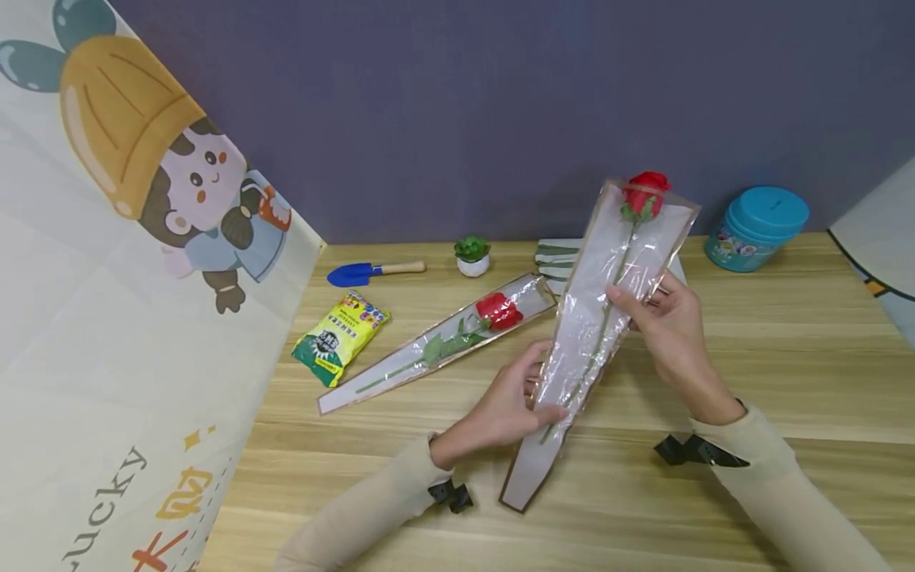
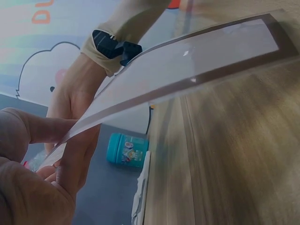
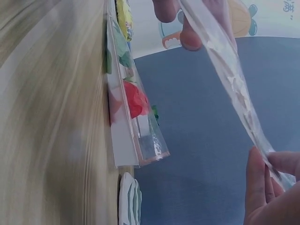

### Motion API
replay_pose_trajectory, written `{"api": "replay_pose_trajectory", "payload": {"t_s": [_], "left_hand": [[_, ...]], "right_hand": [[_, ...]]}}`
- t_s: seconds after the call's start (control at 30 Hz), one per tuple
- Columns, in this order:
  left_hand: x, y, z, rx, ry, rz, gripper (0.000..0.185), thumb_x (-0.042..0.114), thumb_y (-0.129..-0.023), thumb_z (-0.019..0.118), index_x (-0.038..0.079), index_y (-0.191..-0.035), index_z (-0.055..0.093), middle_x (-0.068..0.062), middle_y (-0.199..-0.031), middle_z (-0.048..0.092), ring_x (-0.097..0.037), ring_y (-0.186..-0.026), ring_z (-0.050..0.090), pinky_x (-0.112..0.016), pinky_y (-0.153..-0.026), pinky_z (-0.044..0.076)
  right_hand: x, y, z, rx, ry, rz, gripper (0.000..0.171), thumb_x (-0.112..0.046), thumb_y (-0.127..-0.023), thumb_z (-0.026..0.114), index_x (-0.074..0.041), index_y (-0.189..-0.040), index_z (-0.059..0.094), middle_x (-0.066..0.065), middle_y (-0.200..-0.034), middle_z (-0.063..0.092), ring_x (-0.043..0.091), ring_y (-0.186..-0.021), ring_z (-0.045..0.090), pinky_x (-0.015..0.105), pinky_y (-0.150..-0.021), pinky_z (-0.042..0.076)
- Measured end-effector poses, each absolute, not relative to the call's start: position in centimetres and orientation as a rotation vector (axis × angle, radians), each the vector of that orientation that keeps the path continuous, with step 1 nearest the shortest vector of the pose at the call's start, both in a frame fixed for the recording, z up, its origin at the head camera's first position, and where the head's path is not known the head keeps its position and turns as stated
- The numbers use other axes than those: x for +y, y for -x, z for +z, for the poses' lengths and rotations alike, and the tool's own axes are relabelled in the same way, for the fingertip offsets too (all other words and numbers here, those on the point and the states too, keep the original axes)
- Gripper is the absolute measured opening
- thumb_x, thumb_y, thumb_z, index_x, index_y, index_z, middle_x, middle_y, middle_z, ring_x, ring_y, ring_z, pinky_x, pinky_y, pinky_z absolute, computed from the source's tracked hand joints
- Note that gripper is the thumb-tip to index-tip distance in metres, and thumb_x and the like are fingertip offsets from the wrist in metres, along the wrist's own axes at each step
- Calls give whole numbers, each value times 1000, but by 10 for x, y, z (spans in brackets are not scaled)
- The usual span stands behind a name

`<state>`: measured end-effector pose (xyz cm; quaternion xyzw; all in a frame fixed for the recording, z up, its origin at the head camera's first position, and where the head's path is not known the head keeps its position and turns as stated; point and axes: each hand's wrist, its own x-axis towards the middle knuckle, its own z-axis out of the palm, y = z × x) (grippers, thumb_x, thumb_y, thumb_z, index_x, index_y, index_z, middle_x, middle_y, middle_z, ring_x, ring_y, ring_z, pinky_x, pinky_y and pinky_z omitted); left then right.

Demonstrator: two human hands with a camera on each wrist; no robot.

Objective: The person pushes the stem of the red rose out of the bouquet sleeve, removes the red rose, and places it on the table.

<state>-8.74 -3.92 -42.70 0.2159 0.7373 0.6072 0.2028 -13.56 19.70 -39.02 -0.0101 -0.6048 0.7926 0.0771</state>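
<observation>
Both hands hold a rose in a long clear sleeve [image 1: 600, 318] up off the table [image 1: 786, 357]. The left hand [image 1: 511, 405] pinches the narrow lower part of the sleeve between thumb and fingers, and the right hand [image 1: 668, 322] grips the wider part higher up, fingers curled over its edge. The bloom pokes out past the open top, beyond the right hand, while the pointed tip hangs below the left hand, close to the tabletop.

To do this step well, I judge the grip should stay light and on the sleeve's stiff border, not across the stem, since the film crinkles easily and the stem is thin. Keeping the two hands apart along the length stops the sleeve from bending in the middle.

The sleeve is a tapered wedge, glossy and see-through in front with a pale backing and a thin brownish rim; the wrist views show it is flat and flexible. The rose has a red head and a slim green stem.

A second sleeved rose [image 1: 443, 342] lies flat on the wood-grain table just beyond the left hand. Farther out on that side are a yellow-green packet [image 1: 341, 337], a blue trowel [image 1: 372, 272] and a small potted plant [image 1: 472, 254]. A teal tin [image 1: 756, 228] stands beyond the right hand.
</observation>
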Motion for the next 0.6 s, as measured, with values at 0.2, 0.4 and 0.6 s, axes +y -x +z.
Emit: {"api": "replay_pose_trajectory", "payload": {"t_s": [0.2,0.4,0.6], "left_hand": [[-39,87,-425,2049,-603,1696,88,-10,-82,78,18,-156,40,-21,-134,68,-10,-97,71,-24,-80,64],[-39,87,-426,2056,-588,1702,86,-11,-81,78,17,-154,43,-23,-133,67,-9,-94,70,-23,-79,64],[-39,85,-426,2029,-586,1717,87,-14,-81,75,17,-156,41,-25,-130,69,-8,-89,72,-25,-77,65]], "right_hand": [[197,134,-391,-1843,29,2367,33,2,-92,75,-13,-120,66,-6,-94,81,5,-81,77,22,-65,64],[197,132,-393,-1838,7,2385,36,5,-92,73,-13,-123,65,-5,-95,81,6,-83,77,23,-69,65],[196,128,-397,-1972,41,2333,30,-2,-94,74,-15,-119,64,-9,-92,80,4,-76,76,20,-66,63]]}}
